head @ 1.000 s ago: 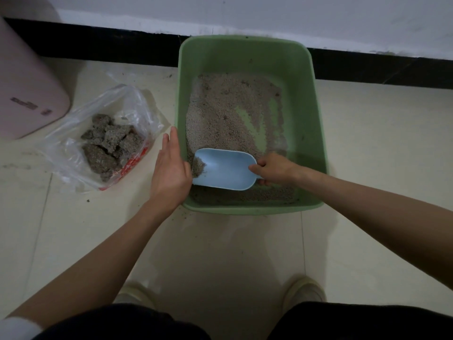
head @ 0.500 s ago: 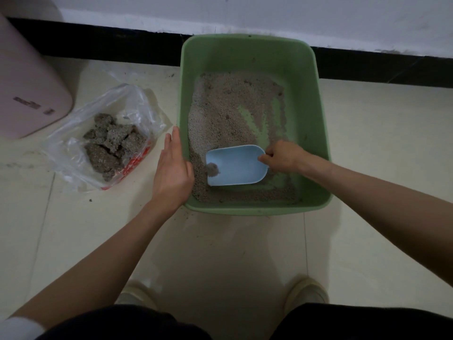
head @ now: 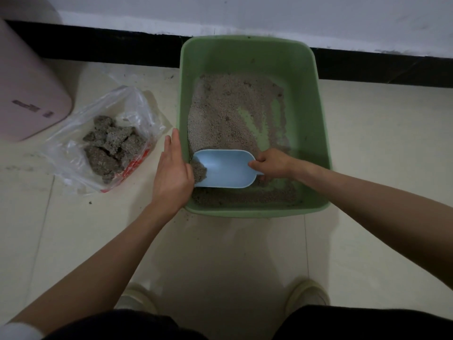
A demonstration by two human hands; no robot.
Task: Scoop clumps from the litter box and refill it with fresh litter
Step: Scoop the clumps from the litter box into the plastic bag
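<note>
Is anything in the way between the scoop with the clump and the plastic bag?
Yes. The left hand rests on the green box's left wall, right between the scoop holding the clump and the plastic bag. The scoop has to rise over that wall and hand.

Bare forearms; white sleeve edge [head: 14, 330]; dark trousers [head: 362, 323]; pale shoes [head: 306, 294].

This looks like a home: a pale tiled floor [head: 73, 241] by a white wall [head: 245, 13], with a green cat litter box [head: 316, 133] and a pink bin [head: 27, 89] on the floor
</note>
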